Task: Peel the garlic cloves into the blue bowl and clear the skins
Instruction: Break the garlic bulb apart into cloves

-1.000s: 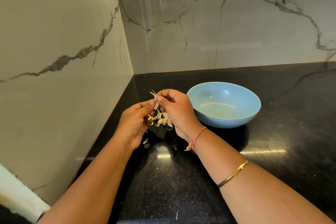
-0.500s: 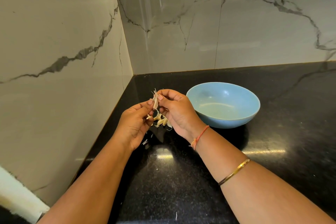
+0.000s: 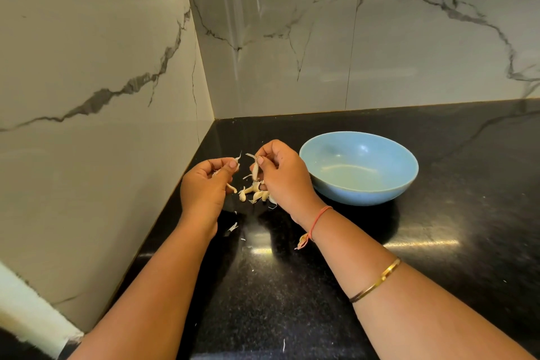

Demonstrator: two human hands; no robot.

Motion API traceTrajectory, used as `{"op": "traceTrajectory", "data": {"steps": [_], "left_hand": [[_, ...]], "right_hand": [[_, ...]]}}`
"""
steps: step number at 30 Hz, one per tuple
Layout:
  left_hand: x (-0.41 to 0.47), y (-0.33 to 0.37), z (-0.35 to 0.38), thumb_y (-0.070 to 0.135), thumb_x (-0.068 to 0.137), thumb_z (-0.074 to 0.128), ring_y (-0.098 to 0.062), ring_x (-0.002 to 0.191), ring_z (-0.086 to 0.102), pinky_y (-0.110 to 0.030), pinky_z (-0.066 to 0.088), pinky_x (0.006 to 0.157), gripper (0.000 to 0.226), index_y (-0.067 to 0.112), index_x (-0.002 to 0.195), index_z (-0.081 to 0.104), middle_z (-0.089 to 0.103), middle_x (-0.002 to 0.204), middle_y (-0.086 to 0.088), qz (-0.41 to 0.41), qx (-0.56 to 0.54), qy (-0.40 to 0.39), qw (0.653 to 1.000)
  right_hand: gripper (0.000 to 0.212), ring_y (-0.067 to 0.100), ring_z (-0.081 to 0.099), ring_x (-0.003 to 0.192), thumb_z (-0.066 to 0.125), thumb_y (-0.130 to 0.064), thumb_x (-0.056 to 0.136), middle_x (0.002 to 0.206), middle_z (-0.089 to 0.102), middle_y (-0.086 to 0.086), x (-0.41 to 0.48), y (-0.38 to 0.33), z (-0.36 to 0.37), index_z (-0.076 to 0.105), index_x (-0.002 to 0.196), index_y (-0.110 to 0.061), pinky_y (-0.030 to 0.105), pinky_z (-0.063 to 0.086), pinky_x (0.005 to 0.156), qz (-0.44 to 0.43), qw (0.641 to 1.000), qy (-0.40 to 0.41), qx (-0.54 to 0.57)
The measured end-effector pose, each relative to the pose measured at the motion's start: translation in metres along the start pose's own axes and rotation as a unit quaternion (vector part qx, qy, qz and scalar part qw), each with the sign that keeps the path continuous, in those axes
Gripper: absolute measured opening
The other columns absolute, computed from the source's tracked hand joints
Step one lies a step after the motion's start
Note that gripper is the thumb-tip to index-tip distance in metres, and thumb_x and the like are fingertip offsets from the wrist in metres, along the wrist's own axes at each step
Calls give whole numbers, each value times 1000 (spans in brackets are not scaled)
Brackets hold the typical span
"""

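The blue bowl (image 3: 359,194) stands upright on the dark counter, wide and shallow, right of centre. Just left of it lies a small heap of pale garlic cloves (image 3: 254,195). Above the heap the right hand (image 3: 280,175) pinches one clove (image 3: 255,170), its skin curling off. The left hand (image 3: 201,184) pinches a torn strip of skin (image 3: 237,158). A few skin scraps (image 3: 233,226) lie nearer.

i have one view, the head camera, wide-angle, worn on the person and looking forward and down into a corner where two marble walls (image 3: 380,52) meet the black counter (image 3: 438,272). it sits close: both forearms (image 3: 409,304) run in from the bottom edge, left hand (image 3: 204,187) and right hand (image 3: 285,175) near mid-frame, the blue bowl (image 3: 359,193) just right of them.
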State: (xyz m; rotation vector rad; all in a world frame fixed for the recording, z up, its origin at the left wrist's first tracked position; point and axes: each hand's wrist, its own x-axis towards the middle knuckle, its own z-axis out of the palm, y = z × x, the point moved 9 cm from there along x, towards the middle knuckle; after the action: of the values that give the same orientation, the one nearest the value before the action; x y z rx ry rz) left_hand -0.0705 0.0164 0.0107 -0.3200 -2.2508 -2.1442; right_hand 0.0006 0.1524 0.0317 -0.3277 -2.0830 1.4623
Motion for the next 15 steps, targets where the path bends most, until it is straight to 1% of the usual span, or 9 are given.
{"op": "traceTrajectory", "data": {"steps": [1,2,4,6,8,10,11,13,15], "left_hand": [[1,1,-1,19,88,65,-5,69,54,-16,45,58,5,20,91,69,65,84,2,11,17,2,1000],[3,0,-2,18,88,65,-5,71,54,-18,45,60,6,21,90,69,66,87,2,16,26,4,1000],[5,-2,-4,18,87,66,-6,74,54,-21,46,66,7,24,88,68,66,91,3,16,39,5,999],[4,-2,-3,18,86,67,-3,72,56,-19,46,64,7,25,87,69,67,89,6,18,53,-5,998],[3,-1,1,16,86,67,2,63,59,-11,45,53,8,23,89,69,65,84,7,19,55,-22,998],[2,-2,3,15,87,66,-1,63,59,-7,44,49,11,21,95,69,65,84,7,13,66,-33,997],[3,-4,3,15,87,65,-3,68,58,-8,45,53,13,21,98,70,66,86,5,6,68,-36,997],[5,-8,3,14,89,63,-7,75,59,-18,51,69,16,20,102,70,67,91,1,-11,56,-39,998],[6,-10,3,12,91,59,-9,80,60,-26,51,81,17,21,103,69,68,92,0,-20,51,-42,998]], "right_hand": [[10,19,62,81,48,-13,96,91,66,8,-1,-4,-2,53,88,-18,28,55,70,-22,999,8,-38],[9,15,60,77,48,-14,96,89,66,5,-2,-8,-3,52,89,-18,20,52,65,-45,996,15,-73],[8,10,56,73,49,-15,96,85,63,1,-5,-15,-6,54,91,-18,9,40,57,-79,988,24,-129],[7,10,55,73,51,-15,95,87,64,2,-5,-16,-8,58,94,-14,7,34,55,-88,984,29,-155],[8,12,56,76,54,-16,94,91,66,5,-5,-15,-8,59,98,-12,7,35,57,-84,981,34,-174],[11,14,58,81,56,-16,93,97,66,6,-4,-12,-9,60,102,-12,8,36,59,-73,979,36,-188],[12,14,58,83,57,-16,92,98,66,6,-4,-11,-9,61,102,-11,10,36,60,-68,978,35,-194],[12,15,59,87,57,-15,92,100,66,7,-3,-11,-8,64,101,-10,14,39,66,-62,977,28,-202],[16,16,60,90,56,-14,93,103,66,7,-3,-11,-7,67,103,-9,17,40,71,-55,976,19,-212]]}}
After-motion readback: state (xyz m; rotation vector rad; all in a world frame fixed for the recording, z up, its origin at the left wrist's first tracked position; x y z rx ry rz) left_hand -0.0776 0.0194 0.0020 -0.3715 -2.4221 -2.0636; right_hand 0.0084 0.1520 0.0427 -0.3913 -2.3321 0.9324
